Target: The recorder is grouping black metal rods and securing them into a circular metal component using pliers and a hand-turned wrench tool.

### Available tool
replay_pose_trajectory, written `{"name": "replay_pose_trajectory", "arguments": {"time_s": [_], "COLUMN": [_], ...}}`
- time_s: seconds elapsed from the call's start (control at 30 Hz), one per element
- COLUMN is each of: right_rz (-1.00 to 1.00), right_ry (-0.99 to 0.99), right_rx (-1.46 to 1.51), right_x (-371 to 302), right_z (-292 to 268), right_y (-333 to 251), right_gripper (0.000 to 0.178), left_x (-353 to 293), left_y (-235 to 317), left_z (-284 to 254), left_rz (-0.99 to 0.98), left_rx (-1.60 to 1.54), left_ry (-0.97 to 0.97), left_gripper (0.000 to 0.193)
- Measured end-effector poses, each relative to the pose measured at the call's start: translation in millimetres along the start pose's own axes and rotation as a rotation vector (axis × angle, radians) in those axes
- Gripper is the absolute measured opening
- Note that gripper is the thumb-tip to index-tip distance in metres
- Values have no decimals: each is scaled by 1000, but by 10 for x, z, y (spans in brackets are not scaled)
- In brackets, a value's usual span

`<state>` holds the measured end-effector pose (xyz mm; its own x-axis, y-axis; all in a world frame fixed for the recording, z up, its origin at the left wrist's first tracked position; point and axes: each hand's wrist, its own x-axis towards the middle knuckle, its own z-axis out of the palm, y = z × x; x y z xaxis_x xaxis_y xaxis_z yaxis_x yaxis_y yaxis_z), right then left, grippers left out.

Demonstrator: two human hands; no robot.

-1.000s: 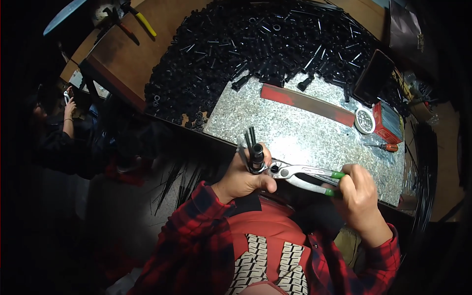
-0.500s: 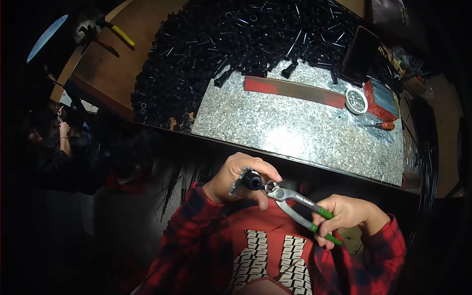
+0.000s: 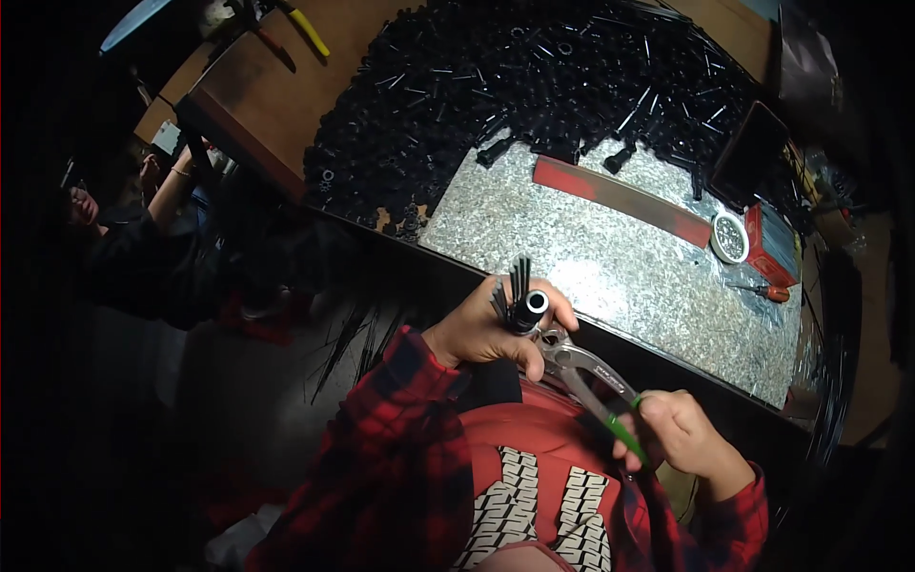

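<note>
In my left hand [image 3: 486, 329] is a black tube-shaped part [image 3: 522, 317], its pale-ringed round end tilted upward. Several thin black strips [image 3: 518, 278] fan out beside the tube, between it and my fingers. My left thumb and forefinger are curled around the part, just in front of the table edge. The metal jaws of a pair of green-handled pincers [image 3: 583, 374] meet the lower end of the tube; whether they grip it I cannot make out. My right hand [image 3: 681, 431] is closed around the pincers' handles, which stand somewhat apart.
Behind my hands is a speckled stone slab [image 3: 515, 214] with a large heap of black parts [image 3: 457, 86]. On the slab lie a red-and-brown bar [image 3: 620, 198], a white bowl [image 3: 730, 238], a red box [image 3: 770, 250] and a screwdriver [image 3: 774, 293]. A co-worker's arm [image 3: 170, 195] shows at left.
The table has shifted right in view as the head turned. The tube's round end has tipped from facing me to pointing upward, and the strips now stand up. The pincers remain at the tube.
</note>
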<state>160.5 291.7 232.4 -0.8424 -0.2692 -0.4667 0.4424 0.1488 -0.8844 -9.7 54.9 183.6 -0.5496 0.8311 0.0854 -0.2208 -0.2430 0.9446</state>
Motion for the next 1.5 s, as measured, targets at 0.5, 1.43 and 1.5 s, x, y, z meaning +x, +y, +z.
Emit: {"name": "replay_pose_trajectory", "arguments": {"time_s": [0.5, 1.43, 1.5], "right_rz": [-279, -357, -365], "right_ry": [256, 312, 332], "right_rx": [-690, -1074, -1119], "right_x": [164, 303, 300], "right_z": [-191, -221, -208], "right_y": [11, -1, -7], "right_gripper": [33, 70, 71], "left_x": [96, 183, 199], "left_y": [2, -311, -320], "left_z": [-47, 44, 54], "left_rz": [12, 239, 231], "left_rx": [78, 262, 254], "left_ry": [-52, 39, 29], "left_gripper": [49, 51, 49]}}
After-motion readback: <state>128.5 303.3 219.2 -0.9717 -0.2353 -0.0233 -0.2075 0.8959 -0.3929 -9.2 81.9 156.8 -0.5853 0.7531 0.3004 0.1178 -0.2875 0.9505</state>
